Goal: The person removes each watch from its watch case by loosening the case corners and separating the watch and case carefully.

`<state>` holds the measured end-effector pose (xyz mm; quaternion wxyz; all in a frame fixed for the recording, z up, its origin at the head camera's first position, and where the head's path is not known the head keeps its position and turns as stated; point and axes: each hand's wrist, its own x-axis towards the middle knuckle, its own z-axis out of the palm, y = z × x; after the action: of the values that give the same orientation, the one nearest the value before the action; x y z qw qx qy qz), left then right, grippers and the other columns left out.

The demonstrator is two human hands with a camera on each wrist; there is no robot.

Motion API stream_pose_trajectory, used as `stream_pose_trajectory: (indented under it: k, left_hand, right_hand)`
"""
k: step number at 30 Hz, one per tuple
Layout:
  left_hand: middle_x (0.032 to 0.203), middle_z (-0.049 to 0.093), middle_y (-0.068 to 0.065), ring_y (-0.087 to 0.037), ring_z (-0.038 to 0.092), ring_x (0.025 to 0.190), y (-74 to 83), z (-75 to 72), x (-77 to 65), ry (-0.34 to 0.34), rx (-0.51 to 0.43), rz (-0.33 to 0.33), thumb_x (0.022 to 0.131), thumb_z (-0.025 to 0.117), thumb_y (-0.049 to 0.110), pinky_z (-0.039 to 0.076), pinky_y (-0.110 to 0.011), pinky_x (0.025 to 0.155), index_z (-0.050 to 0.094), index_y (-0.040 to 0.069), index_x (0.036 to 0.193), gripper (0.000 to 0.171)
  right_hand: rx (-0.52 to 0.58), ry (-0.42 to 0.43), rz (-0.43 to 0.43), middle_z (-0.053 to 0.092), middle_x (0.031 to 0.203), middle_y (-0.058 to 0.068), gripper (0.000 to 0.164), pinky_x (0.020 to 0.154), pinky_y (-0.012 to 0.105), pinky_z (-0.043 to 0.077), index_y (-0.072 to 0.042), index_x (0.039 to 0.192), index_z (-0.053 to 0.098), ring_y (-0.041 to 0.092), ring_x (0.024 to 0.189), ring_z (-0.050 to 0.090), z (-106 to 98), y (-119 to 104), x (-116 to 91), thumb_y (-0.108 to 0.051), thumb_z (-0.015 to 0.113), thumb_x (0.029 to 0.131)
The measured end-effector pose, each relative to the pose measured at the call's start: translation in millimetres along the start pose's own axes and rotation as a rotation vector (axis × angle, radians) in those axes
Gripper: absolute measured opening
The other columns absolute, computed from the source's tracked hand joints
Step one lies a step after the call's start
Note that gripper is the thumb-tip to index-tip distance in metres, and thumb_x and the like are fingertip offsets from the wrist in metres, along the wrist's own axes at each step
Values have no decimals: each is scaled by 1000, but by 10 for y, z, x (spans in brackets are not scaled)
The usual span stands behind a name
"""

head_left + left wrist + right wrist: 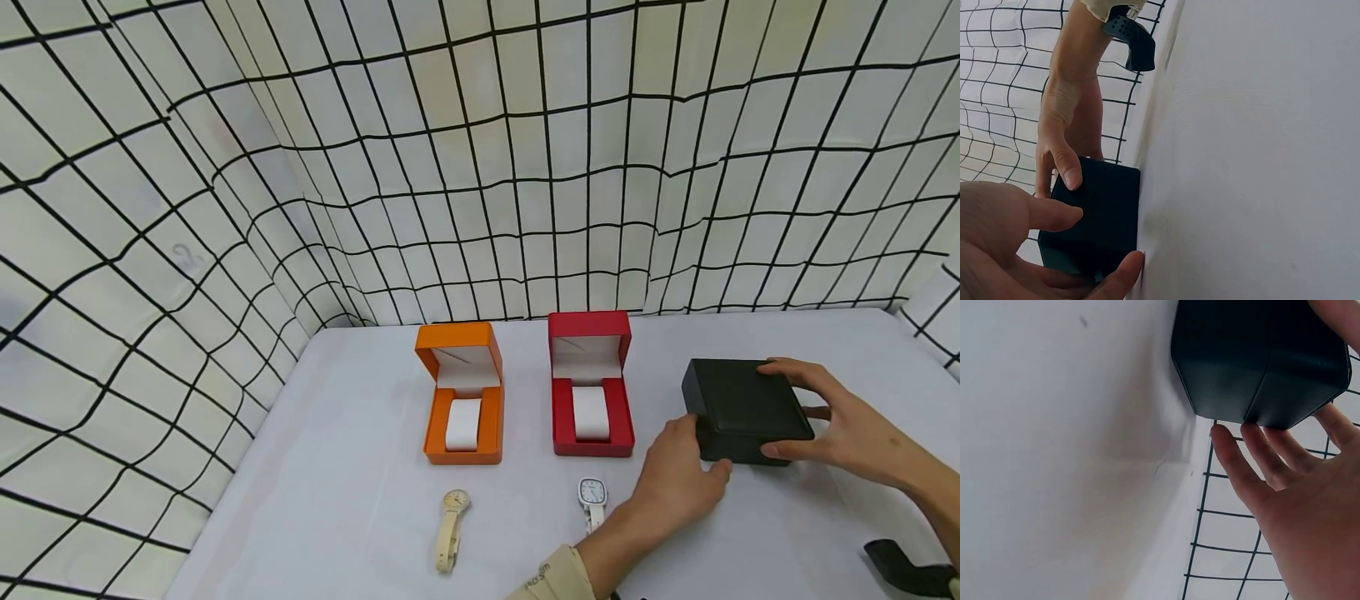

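A closed black box (pixel 742 400) sits on the right part of the table, between both hands. The left hand (pixel 678 479) holds its near left corner, thumb at the front and fingers along the left side. From the right, the right hand (pixel 851 425) grips the box, thumb at the front edge and fingers reaching to the back. In the left wrist view, both thumbs lie against the box's front face (pixel 1107 206). The right wrist view shows right fingertips (pixel 1225 440) at the box's side, where a lid seam runs. A white-strapped watch (pixel 592 496) lies near the left forearm.
An open orange watch box (pixel 487 433) and an open red watch box (pixel 618 425), each with a white cushion, stand left of the black box. A cream watch (pixel 450 529) lies before the orange one. Black-grid netting (pixel 480 183) encloses the white table (pixel 322 467).
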<state>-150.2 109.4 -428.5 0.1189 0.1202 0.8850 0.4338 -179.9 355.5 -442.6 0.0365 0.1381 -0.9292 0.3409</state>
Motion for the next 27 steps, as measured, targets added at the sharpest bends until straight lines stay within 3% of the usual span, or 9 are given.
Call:
stream_pose_trajectory:
  k: [3, 5, 7, 12, 18, 22, 27]
  left_hand:
    - [129, 62, 5, -4, 58, 115, 12, 24, 12, 28, 31, -2, 96, 74, 28, 53, -23, 101, 57, 10, 141, 51]
    - [128, 61, 4, -4, 58, 115, 18, 39, 22, 41, 40, -7, 96, 73, 28, 53, -23, 101, 57, 10, 142, 52]
    - [129, 60, 4, -4, 57, 116, 20, 51, 33, 54, 41, -17, 96, 73, 28, 52, -23, 102, 56, 10, 144, 53]
    - [127, 61, 1, -6, 58, 116, 3, 73, 67, 85, 48, -19, 96, 75, 27, 52, -22, 102, 56, 10, 146, 56]
    - [124, 62, 1, -6, 59, 112, -1, 95, 109, 111, 87, -20, 94, 78, 28, 53, -21, 99, 58, 11, 146, 58]
    - [122, 63, 1, -5, 61, 109, -2, 109, 121, 127, 92, -18, 92, 79, 26, 54, -20, 97, 60, 11, 144, 58]
    - [119, 65, 0, -6, 64, 107, 6, 118, 120, 148, 85, -17, 90, 82, 23, 55, -19, 95, 62, 11, 143, 57]
  right_hand:
    - [-10, 7, 0, 34, 155, -14, 102, 87, 49, 45, -23, 155, 42, 39, 126, 38, -4, 13, 6, -27, 98, 70]
    - [-18, 10, 7, 33, 150, -21, 102, 87, 44, 43, -24, 154, 43, 38, 125, 39, -3, 16, 8, -28, 98, 69]
    - [-8, 3, 4, 34, 155, -15, 102, 88, 51, 44, -23, 155, 42, 42, 126, 39, -4, 15, 11, -27, 98, 70]
    - [-1, -13, 10, 34, 160, 17, 101, 87, 60, 45, -20, 156, 42, 47, 128, 39, -2, -3, 29, -26, 97, 71]
    - [0, -21, 24, 33, 161, 23, 100, 87, 67, 44, -16, 155, 43, 49, 128, 40, -10, -13, 36, -28, 97, 71]
    - [-20, -20, 27, 35, 161, 22, 98, 87, 55, 46, -17, 153, 45, 46, 127, 43, -39, -6, 35, -30, 97, 71]
    - [-56, -2, 28, 40, 158, 20, 97, 79, 26, 44, -19, 151, 50, 29, 121, 44, -49, 10, 43, -31, 99, 68]
